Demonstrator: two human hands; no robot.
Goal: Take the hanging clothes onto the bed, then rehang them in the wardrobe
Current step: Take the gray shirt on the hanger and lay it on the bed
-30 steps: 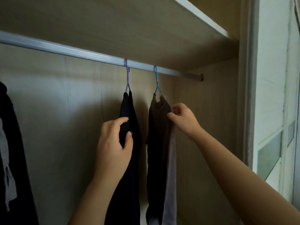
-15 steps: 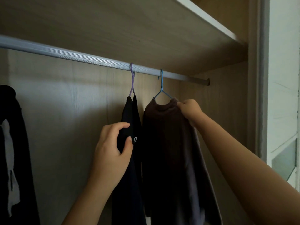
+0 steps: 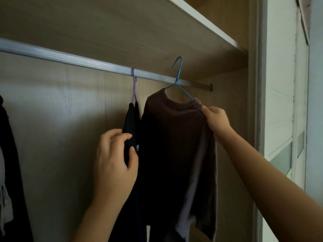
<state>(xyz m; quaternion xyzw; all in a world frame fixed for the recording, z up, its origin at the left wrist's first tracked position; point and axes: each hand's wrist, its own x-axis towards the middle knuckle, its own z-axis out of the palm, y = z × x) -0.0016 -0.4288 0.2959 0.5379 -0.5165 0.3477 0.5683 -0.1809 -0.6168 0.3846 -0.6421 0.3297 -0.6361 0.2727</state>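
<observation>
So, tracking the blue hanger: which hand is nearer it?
Right. The right hand grips the brown top beside the blue hanger; the left hand holds the black garment, lower left.

Black garment (image 3: pixel 12 145) cut off by L edge.

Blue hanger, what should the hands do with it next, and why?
Probably the right hand should draw the brown shirt out of the wardrobe: the hook of the blue hanger is up off the rail. The left hand grips the black top, whose purple hanger is hooked on the rail.
</observation>
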